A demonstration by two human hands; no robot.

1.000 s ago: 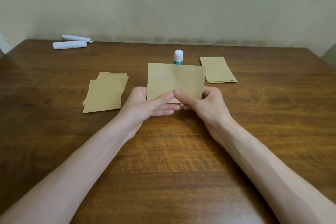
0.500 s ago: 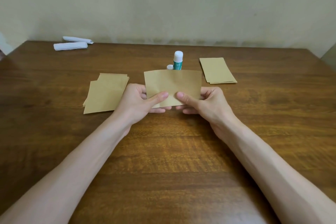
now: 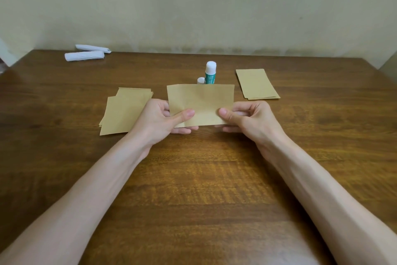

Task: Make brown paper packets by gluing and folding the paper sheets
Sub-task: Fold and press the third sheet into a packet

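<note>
Head view: left hand (image 3: 160,118) and right hand (image 3: 249,118) are each pinching the near edge of one brown paper sheet (image 3: 200,101), thumbs on top, lifting it off the table (image 3: 193,178), probably to line up a fold. Glue stick (image 3: 210,72) is standing just behind, within reach. Paper pile (image 3: 122,112) is lying at left and a smaller stack (image 3: 256,84) at right, likely keeping raw sheets and finished packets apart.

The dark wooden table (image 3: 193,178) ran back to a wall. Two white paper rolls (image 3: 84,55) lay close together near its far left corner. Toward the far edge, about midway, a glue stick (image 3: 210,72) stood upright, its cap (image 3: 201,80) just beside it. A loose pile of brown sheets (image 3: 126,112) lay left of centre, and a neater brown stack (image 3: 256,84) lay farther right.
</note>
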